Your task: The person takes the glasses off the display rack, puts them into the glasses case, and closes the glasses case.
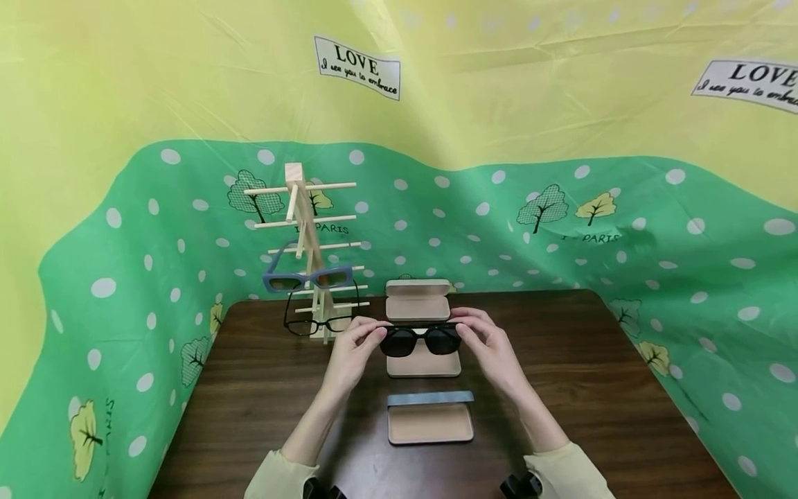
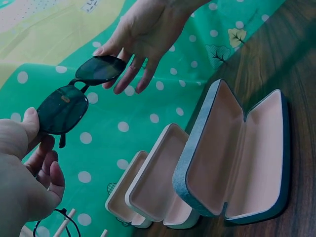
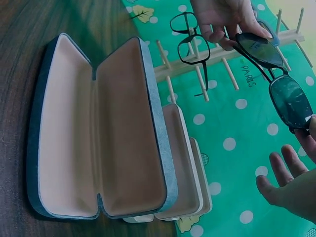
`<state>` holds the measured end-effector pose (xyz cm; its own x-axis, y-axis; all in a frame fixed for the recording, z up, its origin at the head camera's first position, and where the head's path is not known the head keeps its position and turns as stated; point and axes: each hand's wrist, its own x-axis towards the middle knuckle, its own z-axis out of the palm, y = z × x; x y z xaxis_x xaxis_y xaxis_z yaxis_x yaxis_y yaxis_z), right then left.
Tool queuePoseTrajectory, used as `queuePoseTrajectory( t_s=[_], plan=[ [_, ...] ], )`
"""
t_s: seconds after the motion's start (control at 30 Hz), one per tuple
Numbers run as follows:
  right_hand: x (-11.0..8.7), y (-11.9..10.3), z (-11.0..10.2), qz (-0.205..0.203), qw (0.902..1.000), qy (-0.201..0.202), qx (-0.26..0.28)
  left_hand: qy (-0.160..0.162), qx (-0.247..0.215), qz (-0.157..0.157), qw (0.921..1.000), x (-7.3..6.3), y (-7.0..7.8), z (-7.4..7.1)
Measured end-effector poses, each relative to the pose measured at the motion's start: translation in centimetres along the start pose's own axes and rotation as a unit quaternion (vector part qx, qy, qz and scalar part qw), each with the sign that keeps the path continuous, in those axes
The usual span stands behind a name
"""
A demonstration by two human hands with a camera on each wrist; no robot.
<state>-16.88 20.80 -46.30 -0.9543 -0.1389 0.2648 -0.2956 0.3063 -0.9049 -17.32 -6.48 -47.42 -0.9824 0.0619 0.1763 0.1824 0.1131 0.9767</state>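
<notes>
Black sunglasses [image 1: 421,328] with dark lenses are held up level between both hands, above the middle glasses case [image 1: 424,367]. My left hand [image 1: 350,355] pinches their left end between thumb and fingers. At the opposite end, my right hand [image 1: 495,350] pinches the frame by the right lens. The left wrist view shows the sunglasses [image 2: 63,111] from the side, with the other fingers of both hands spread away from them. Closer to me, a blue glasses case [image 1: 430,398] lies with its lid raised and nothing inside its beige lining.
Behind the middle case stands another open beige case [image 1: 418,305]. A wooden display rack [image 1: 294,173] at the back left carries blue-framed sunglasses [image 1: 339,277] and black-framed glasses [image 1: 316,324]. Patterned cloth [image 1: 499,263] hangs along the back and sides of the brown table [image 1: 580,388].
</notes>
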Motion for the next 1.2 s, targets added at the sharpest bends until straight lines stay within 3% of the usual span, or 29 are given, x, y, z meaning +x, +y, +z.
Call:
queuePoseTrajectory(
  t_s=[0.33,0.6,0.83,1.2],
  plan=[
    [-1.3,0.7,-0.2,-0.002,0.9992,-0.039,0.007,-0.024,0.024,-0.005,0.9994,-1.2,-1.0,-0.2],
    [-2.8,1.5,-0.4,0.007,0.9973,-0.07,0.023,-0.015,0.018,-0.023,0.9995,-2.5,-1.8,-0.2],
    [-3.8,2.0,-0.6,0.014,0.9967,-0.079,0.009,-0.026,0.011,-0.045,0.9986,-3.6,-2.3,-0.1],
    [-5.3,3.1,-0.8,0.029,0.9937,-0.101,-0.037,-0.05,0.044,-0.059,0.996,-5.1,-3.3,0.0]
  ],
)
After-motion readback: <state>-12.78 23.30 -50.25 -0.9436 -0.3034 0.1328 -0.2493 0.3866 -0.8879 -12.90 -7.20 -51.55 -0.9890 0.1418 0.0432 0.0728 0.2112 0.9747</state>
